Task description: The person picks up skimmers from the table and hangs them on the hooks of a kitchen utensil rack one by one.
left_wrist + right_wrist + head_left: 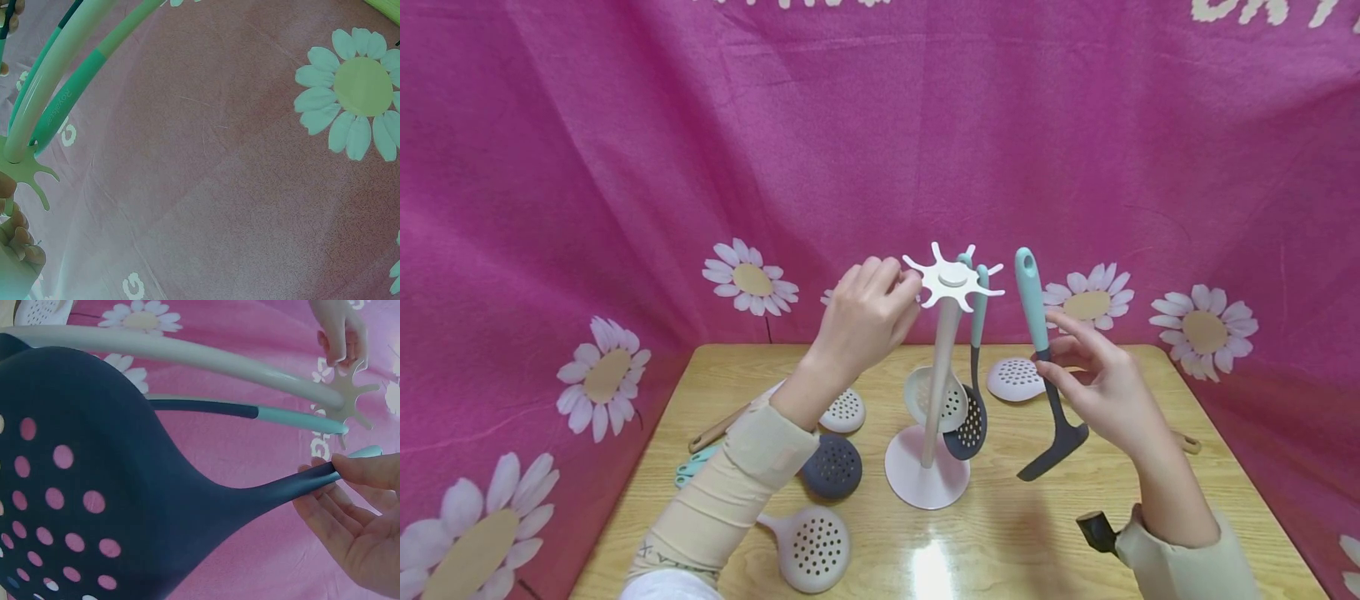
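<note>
The left hand pinches one prong of the white utensil rack, which stands between the two hands. The right hand pinches a dark perforated turner between thumb and fingers near its mint grip, handle uppermost, beside the rack. On the rack's right-hand side hang a dark skimmer and a pale skimmer. Below the left forearm, a light perforated ladle lies on the wooden surface.
</note>
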`<state>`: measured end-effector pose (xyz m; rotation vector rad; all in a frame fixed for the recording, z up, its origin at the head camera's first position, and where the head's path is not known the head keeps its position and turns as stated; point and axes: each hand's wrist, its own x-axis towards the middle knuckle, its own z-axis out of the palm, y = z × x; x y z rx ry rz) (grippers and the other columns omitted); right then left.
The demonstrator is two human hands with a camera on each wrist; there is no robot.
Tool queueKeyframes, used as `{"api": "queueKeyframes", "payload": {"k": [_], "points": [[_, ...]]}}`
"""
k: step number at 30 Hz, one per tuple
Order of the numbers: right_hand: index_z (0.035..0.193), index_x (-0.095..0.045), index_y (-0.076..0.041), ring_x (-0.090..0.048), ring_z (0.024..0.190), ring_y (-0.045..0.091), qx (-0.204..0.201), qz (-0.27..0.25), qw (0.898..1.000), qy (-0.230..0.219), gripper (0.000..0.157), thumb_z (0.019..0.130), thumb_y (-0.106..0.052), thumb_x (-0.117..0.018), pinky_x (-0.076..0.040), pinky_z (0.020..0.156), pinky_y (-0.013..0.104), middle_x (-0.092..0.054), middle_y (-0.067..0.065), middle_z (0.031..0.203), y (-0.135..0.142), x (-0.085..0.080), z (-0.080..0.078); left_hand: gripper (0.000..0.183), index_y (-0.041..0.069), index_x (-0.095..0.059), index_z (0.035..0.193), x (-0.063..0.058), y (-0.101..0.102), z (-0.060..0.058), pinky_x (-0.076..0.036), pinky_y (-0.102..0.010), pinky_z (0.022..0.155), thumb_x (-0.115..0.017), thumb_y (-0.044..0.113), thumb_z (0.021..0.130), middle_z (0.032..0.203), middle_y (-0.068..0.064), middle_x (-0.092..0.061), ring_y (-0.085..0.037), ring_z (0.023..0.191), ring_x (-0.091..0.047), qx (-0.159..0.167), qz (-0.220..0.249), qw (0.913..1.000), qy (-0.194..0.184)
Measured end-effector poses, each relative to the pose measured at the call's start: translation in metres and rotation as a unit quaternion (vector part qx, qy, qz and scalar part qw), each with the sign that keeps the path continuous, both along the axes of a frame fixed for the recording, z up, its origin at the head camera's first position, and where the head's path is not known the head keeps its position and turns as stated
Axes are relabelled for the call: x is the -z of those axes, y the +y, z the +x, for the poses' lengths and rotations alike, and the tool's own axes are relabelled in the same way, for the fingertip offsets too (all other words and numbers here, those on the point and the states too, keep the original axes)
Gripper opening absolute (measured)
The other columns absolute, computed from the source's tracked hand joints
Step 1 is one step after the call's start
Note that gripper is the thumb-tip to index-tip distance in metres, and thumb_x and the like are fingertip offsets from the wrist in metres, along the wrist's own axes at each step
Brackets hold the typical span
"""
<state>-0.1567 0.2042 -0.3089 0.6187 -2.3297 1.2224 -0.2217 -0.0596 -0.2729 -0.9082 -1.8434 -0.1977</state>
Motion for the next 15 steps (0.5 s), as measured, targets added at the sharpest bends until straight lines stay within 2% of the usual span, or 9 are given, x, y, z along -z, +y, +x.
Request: {"api": "queueKeyframes", "payload": {"k": [9,15], "points": [[0.127,-0.049,-0.003,-0.062,0.078,0.004,-0.03,0.014,0.999,-0.003,0.061,0.071,0.016,-0.065,-0.05,0.062,0.015,-0.066,0.016,0.088,-0.003,0.003,0.007,0.01,0.005,-0.056,0.081,-0.001,0.0,0.001,-0.031,-0.025,0.051,-0.047,0.008,0.085,0.069,-0.004,-0.045,-0.018,0.059,-0.04,0.003,0.0,1.0,-0.003],[0.127,-0.05,-0.002,-0.06,0.078,-0.001,-0.029,0.023,0.999,0.0,0.062,0.07,0.017,-0.066,-0.049,0.063,0.013,-0.066,0.015,0.086,-0.005,0.004,0.011,0.013,0.005,-0.057,0.081,0.0,0.0,0.001,-0.031,-0.025,0.051,-0.046,0.009,0.086,0.069,-0.004,-0.045,-0.019,0.06,-0.04,0.002,0.0,1.0,-0.004]]}}
